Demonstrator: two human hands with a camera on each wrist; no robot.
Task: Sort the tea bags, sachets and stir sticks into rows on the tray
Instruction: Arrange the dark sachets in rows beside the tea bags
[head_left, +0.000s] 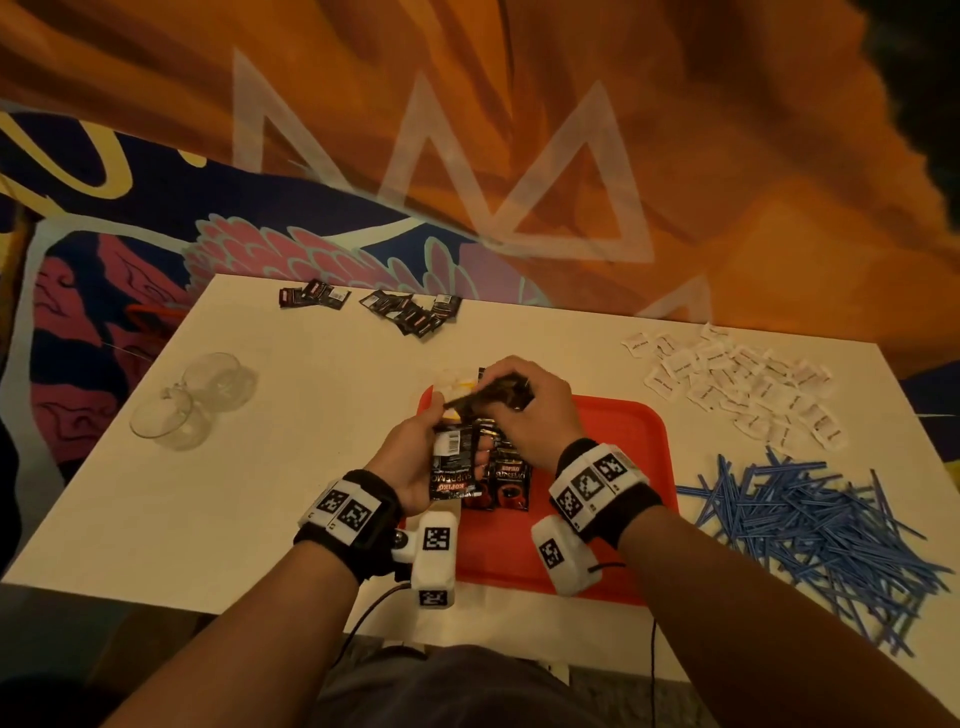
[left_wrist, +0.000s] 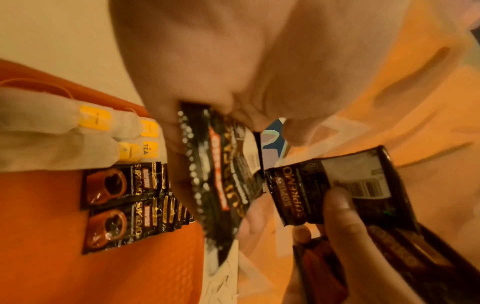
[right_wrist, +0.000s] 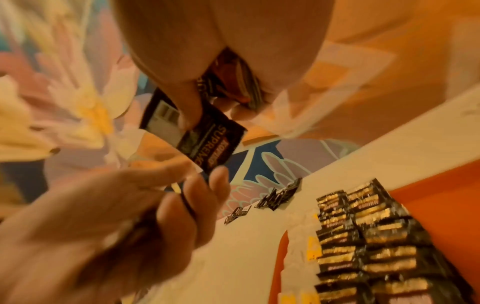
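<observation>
Table (head_left: 260, 467) is seen carrying a red tray (head_left: 623, 431) dead centre, blue stir sticks (head_left: 810, 535) heaped at 3 o'clock, white sachets (head_left: 737, 384) scattered at 2, more dark ones (head_left: 410, 312) at 12. Coffee sachets (left_wrist: 119, 205) and tea bags (left_wrist: 59, 131) are already lined up on the tray. A small stack of sachets (head_left: 454, 462) is gripped by the left hand (head_left: 410, 457); one sachet (head_left: 493, 397) is pinched by the right hand (head_left: 530, 410) above it

We seem to be in a café or lounge: a painted mural (head_left: 467, 156) fills the upper frame behind a white table (head_left: 234, 493) bearing glass cups (head_left: 192, 400).
</observation>
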